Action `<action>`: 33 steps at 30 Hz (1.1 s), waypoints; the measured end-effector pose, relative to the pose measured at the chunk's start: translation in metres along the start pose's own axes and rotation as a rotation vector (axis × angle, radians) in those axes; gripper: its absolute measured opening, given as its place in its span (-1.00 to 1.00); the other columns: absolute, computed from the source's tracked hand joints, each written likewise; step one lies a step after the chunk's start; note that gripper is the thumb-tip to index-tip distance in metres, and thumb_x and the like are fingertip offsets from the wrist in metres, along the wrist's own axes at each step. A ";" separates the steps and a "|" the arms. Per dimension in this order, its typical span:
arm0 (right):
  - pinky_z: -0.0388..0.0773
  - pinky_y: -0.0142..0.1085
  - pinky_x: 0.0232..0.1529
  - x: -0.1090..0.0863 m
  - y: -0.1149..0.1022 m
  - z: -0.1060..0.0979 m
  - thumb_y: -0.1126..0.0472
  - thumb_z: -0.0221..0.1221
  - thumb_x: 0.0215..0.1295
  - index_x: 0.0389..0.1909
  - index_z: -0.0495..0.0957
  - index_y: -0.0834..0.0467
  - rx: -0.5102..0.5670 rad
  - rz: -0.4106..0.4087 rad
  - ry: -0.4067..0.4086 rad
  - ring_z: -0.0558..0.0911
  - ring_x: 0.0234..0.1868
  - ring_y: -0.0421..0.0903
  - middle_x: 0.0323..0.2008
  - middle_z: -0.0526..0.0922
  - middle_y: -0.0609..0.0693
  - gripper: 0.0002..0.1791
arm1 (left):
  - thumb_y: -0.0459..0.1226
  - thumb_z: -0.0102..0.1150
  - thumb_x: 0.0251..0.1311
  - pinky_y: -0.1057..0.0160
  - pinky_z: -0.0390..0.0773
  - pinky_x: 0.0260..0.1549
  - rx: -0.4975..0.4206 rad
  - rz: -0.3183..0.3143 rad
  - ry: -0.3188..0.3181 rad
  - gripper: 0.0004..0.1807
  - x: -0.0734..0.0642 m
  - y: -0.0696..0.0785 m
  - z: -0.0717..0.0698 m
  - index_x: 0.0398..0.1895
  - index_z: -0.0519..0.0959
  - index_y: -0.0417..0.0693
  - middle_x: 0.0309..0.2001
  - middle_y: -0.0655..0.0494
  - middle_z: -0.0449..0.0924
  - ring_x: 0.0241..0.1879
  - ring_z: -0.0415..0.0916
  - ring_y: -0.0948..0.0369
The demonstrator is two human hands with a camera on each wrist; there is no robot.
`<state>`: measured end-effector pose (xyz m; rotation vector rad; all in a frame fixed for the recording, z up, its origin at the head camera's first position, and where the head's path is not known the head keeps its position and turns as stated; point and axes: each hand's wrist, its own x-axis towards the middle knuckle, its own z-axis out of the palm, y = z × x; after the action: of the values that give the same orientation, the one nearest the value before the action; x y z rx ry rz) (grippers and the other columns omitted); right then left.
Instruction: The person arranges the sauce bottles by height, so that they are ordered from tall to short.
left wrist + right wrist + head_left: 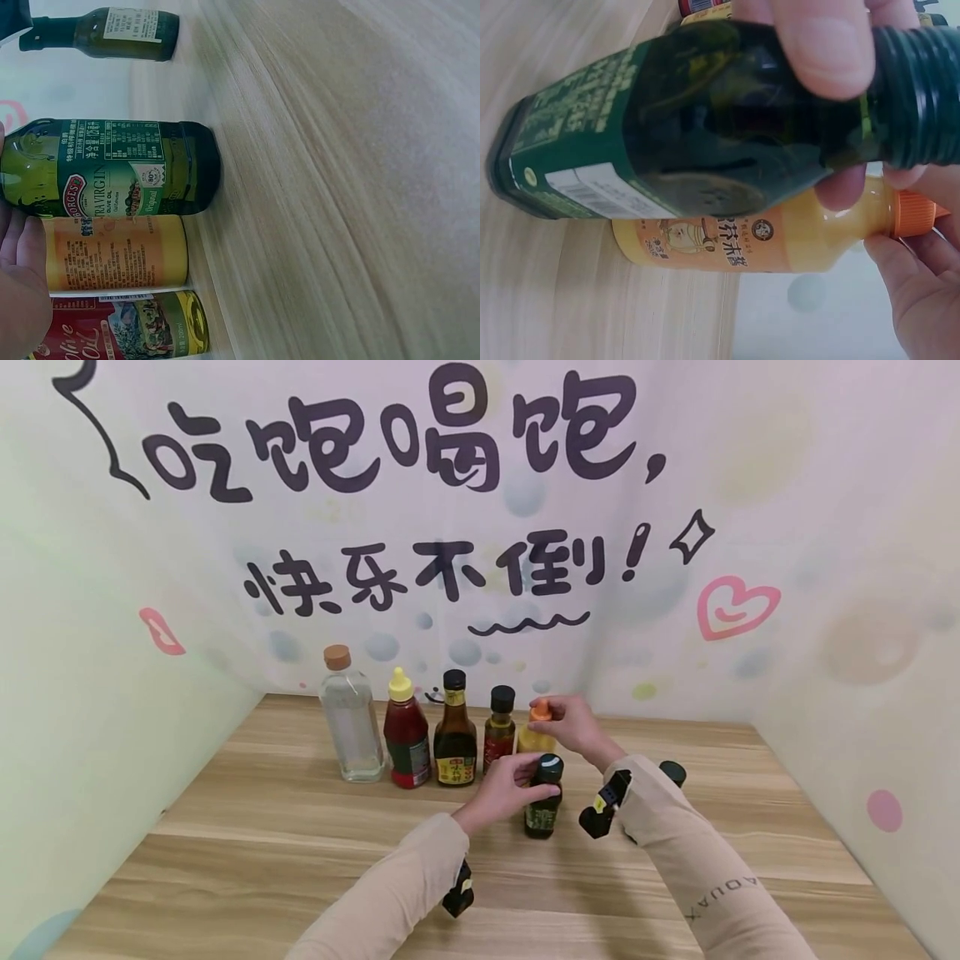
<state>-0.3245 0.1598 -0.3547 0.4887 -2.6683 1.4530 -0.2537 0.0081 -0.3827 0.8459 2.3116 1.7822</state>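
Observation:
My left hand (504,795) grips a dark green olive oil bottle (542,817) near its neck, thumb on the near side. That olive oil bottle (112,169) stands upright, or nearly so; whether its base touches the table I cannot tell. Just behind it is a yellow squeeze bottle (780,234) with an orange cap (915,214). My right hand (576,727) pinches this squeeze bottle at the cap. Left of the squeeze bottle stands a black-capped bottle with a red olive oil label (105,326), partly hidden by my left hand in the head view.
Further left in the row stand a brown sauce bottle (455,735), a red squeeze bottle (407,739) with a yellow cap and a clear bottle (351,727). Another dark-capped bottle (672,772) is mostly behind my right sleeve. Printed cloth (450,510) hangs behind the wooden table (247,860).

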 end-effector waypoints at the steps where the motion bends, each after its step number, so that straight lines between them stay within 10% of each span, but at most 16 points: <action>1: 0.55 -0.29 -0.26 0.000 0.000 0.000 0.39 0.24 0.02 -0.11 0.50 0.37 0.002 -0.002 -0.001 0.58 -0.23 0.01 -0.21 0.58 0.25 -0.65 | -0.37 0.20 0.03 0.21 0.45 -0.08 -0.003 -0.002 0.000 -0.53 0.000 0.000 0.000 0.05 0.40 -0.35 -0.04 -0.17 0.49 -0.05 0.47 0.04; 33: 0.44 -0.16 -0.04 -0.008 -0.001 -0.010 0.28 0.18 0.12 0.11 0.32 0.37 0.008 -0.013 -0.112 0.46 0.02 0.12 -0.02 0.48 0.25 -0.47 | -0.37 0.19 0.04 0.15 0.43 -0.06 -0.013 0.006 0.013 -0.50 -0.003 -0.001 0.002 0.09 0.38 -0.35 0.01 -0.17 0.44 -0.03 0.44 0.04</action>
<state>-0.3171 0.1691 -0.3501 0.6048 -2.7393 1.4760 -0.2511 0.0082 -0.3847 0.8419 2.3050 1.8092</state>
